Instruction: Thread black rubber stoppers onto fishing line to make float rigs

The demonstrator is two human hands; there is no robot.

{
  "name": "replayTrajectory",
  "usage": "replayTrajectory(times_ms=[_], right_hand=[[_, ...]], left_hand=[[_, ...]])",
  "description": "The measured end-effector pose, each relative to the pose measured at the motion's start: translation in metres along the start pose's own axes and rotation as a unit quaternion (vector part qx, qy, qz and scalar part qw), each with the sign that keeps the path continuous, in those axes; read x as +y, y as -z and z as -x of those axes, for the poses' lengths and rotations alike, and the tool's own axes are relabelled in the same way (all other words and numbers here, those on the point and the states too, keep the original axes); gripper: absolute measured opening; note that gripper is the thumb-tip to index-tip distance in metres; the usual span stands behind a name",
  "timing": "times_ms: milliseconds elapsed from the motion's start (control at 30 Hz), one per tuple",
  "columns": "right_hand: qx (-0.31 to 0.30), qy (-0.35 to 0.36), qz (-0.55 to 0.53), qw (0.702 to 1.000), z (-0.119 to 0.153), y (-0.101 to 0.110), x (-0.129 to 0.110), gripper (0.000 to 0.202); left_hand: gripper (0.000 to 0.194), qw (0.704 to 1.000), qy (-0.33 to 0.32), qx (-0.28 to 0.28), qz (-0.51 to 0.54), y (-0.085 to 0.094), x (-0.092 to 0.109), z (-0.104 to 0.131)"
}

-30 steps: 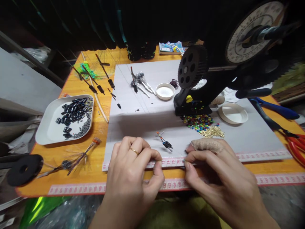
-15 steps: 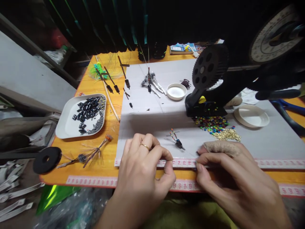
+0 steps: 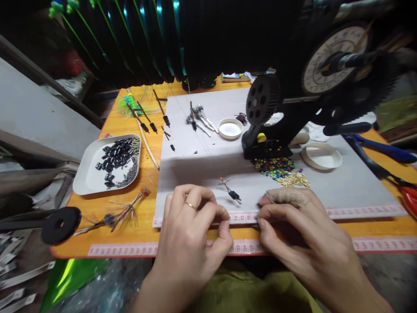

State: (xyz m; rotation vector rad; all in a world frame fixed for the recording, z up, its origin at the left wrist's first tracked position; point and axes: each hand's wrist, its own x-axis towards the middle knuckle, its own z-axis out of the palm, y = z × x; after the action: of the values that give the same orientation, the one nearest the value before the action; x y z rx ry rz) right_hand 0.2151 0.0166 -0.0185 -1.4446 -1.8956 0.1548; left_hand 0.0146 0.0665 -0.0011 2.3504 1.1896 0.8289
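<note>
My left hand, with a ring, is pinched at the near edge of the grey board; whatever lies between its fingertips is too small to make out. To its right my right hand, its index finger wrapped in tape, pinches too, and a thin line faintly shows near its fingertips. Just beyond and between both hands a small black piece with orange-tipped stems lies on the board. A printed measuring tape runs along the board's edge, partly hidden by my hands.
A black geared machine stands over the board. Near its foot lie coloured beads and gold pieces. A white tray of black parts is at left, a black disc nearer. Blue-handled pliers lie right.
The view has shifted, so the machine and board appear further left and more of the right side shows. Both hands keep their pinched pose near the board's edge.
</note>
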Motion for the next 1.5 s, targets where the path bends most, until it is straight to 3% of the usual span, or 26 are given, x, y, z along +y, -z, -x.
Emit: replayTrajectory(times_ms=[133, 233, 267, 333, 400, 433, 500, 600, 667, 700, 767, 800, 867, 967, 1067, 1133, 1233, 1300, 1333, 1367, 1433, 1500], right_hand=[[0.008, -0.032, -0.045, 0.998, 0.012, 0.008, -0.013, 0.016], [-0.01, -0.142, -0.22, 0.965, 0.022, 0.007, -0.026, 0.015], [-0.023, -0.197, -0.304, 0.932, 0.025, 0.005, -0.03, 0.012], [-0.06, -0.294, -0.482, 0.823, 0.03, 0.0, -0.035, 0.008], [-0.097, -0.334, -0.62, 0.703, 0.032, -0.006, -0.039, 0.015], [-0.105, -0.332, -0.663, 0.662, 0.033, -0.008, -0.04, 0.018], [-0.109, -0.317, -0.71, 0.619, 0.035, -0.011, -0.042, 0.018], [-0.11, -0.306, -0.735, 0.595, 0.037, -0.011, -0.045, 0.014], [-0.106, -0.307, -0.738, 0.592, 0.039, -0.01, -0.046, 0.015], [-0.104, -0.308, -0.735, 0.595, 0.04, -0.01, -0.046, 0.015], [-0.111, -0.312, -0.719, 0.611, 0.04, -0.01, -0.046, 0.016], [-0.118, -0.313, -0.708, 0.622, 0.04, -0.009, -0.046, 0.017], [-0.129, -0.314, -0.688, 0.641, 0.04, -0.009, -0.045, 0.02], [-0.133, -0.326, -0.666, 0.657, 0.039, -0.005, -0.043, 0.025], [-0.141, -0.327, -0.661, 0.661, 0.039, -0.002, -0.042, 0.025], [-0.139, -0.327, -0.659, 0.663, 0.039, 0.0, -0.041, 0.024], [-0.137, -0.346, -0.645, 0.667, 0.037, 0.001, -0.041, 0.026], [-0.15, -0.366, -0.627, 0.671, 0.037, 0.002, -0.042, 0.027], [-0.165, -0.375, -0.618, 0.67, 0.037, 0.002, -0.042, 0.03], [-0.184, -0.382, -0.61, 0.67, 0.037, 0.002, -0.043, 0.033], [-0.217, -0.381, -0.583, 0.684, 0.041, 0.002, -0.043, 0.036], [-0.224, -0.344, -0.529, 0.743, 0.045, 0.004, -0.044, 0.032]], left_hand=[[0.019, 0.992, -0.033, 0.118, -0.014, -0.006, 0.019, 0.02], [0.021, 0.985, -0.037, 0.164, -0.033, -0.013, 0.031, 0.039], [0.021, 0.985, -0.039, 0.164, -0.03, -0.015, 0.033, 0.045], [0.021, 0.989, -0.04, 0.145, -0.004, -0.02, 0.034, 0.055], [0.022, 0.991, -0.037, 0.12, 0.034, -0.023, 0.031, 0.062], [0.022, 0.992, -0.033, 0.11, 0.057, -0.023, 0.03, 0.064], [0.021, 0.989, -0.005, 0.09, 0.115, -0.021, 0.028, 0.064], [0.027, 0.967, 0.072, 0.036, 0.242, -0.013, 0.029, 0.056], [0.029, 0.926, 0.124, -0.017, 0.357, -0.01, 0.033, 0.046], [0.026, 0.889, 0.146, -0.041, 0.431, -0.011, 0.034, 0.04], [0.022, 0.778, 0.182, -0.078, 0.596, -0.017, 0.038, 0.028], [0.022, 0.727, 0.191, -0.081, 0.655, -0.021, 0.039, 0.023], [0.024, 0.682, 0.206, -0.052, 0.7, -0.031, 0.04, 0.014], [0.025, 0.675, 0.234, 0.001, 0.699, -0.04, 0.038, 0.009], [0.022, 0.658, 0.253, 0.0, 0.709, -0.038, 0.037, 0.015], [0.03, 0.671, 0.257, -0.015, 0.695, -0.034, 0.038, 0.024], [0.04, 0.75, 0.222, -0.045, 0.621, -0.031, 0.04, 0.038], [0.029, 0.814, 0.193, -0.006, 0.547, -0.032, 0.042, 0.043], [0.025, 0.832, 0.184, 0.027, 0.522, -0.034, 0.042, 0.044], [0.024, 0.834, 0.181, 0.057, 0.518, -0.036, 0.043, 0.044], [0.022, 0.798, 0.188, 0.074, 0.567, -0.04, 0.043, 0.043], [0.021, 0.746, 0.21, 0.062, 0.629, -0.044, 0.044, 0.04]])
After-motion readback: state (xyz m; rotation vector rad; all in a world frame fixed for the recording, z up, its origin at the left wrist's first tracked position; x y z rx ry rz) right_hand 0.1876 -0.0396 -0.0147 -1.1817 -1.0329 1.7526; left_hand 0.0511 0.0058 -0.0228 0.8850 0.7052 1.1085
